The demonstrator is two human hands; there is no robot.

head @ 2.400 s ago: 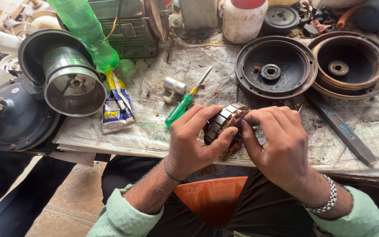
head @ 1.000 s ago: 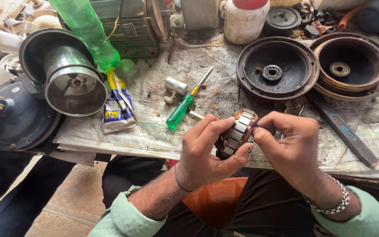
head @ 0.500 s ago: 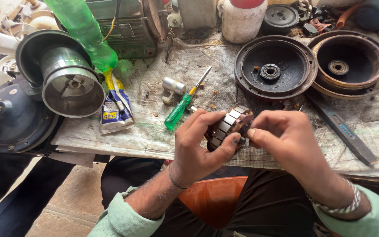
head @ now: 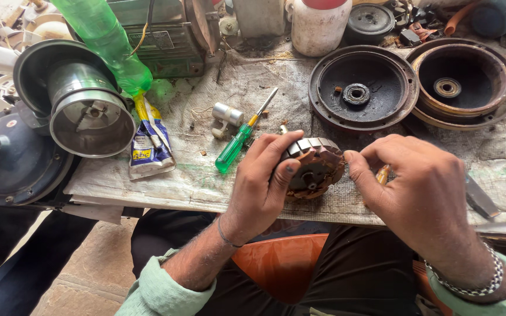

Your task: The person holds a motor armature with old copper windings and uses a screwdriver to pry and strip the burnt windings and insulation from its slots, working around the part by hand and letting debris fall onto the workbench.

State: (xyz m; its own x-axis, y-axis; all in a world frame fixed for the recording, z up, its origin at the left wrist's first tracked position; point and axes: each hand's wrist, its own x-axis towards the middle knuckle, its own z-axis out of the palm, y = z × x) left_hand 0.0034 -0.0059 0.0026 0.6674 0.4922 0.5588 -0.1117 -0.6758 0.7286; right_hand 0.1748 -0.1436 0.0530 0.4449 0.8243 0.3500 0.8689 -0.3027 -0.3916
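Note:
My left hand (head: 262, 187) grips a round motor stator (head: 314, 167) with grey metal segments on its rim and rusty brown copper windings inside, held just above the front edge of the workbench (head: 218, 175). My right hand (head: 420, 190) is to its right, fingertips at the stator's rim, and a small yellowish piece (head: 383, 174) shows under its fingers. A green-handled screwdriver (head: 238, 143) lies on the bench just left of my left hand.
Two dark round motor covers (head: 361, 88) (head: 464, 82) lie at the back right. A steel drum housing (head: 89, 111), a green plastic bottle (head: 109, 44), a glue tube packet (head: 150, 146), a small metal capacitor (head: 226, 117) and a white jar (head: 317, 23) stand left and behind.
The stator has been turned in my left hand, so its inner windings now face me. My right hand has shifted slightly off it to the right.

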